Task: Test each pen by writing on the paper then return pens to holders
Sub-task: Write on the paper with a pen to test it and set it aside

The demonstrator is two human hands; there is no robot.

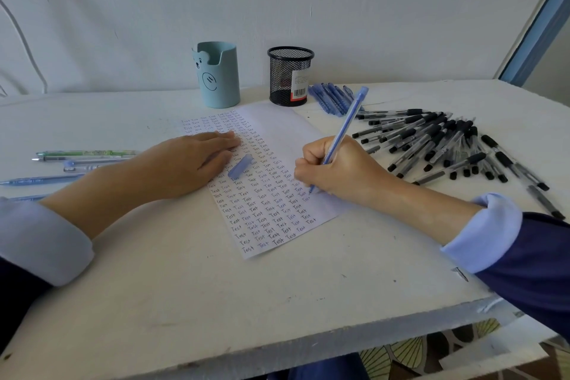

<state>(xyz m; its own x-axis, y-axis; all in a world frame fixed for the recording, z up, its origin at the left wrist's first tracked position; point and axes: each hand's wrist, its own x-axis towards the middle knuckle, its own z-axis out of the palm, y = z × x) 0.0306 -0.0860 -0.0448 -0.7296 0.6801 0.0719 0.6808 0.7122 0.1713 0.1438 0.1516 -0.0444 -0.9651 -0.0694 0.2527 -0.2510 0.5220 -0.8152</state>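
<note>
Blue pen (346,125): gripped by right hand (336,165), fingers curled, tip on paper (277,129); left hand (191,160), flat-fingered at 9 o'clock, should pin it; write lightly.

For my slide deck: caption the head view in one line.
Right hand holds a blue plastic pen tip-down on the white paper sheet; left hand rests flat on it.

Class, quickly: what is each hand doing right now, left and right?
Left hand: open, fingers flat on the white written-on paper sheet.
Right hand: gripping the slim translucent blue plastic pen, tip at the paper.
</note>
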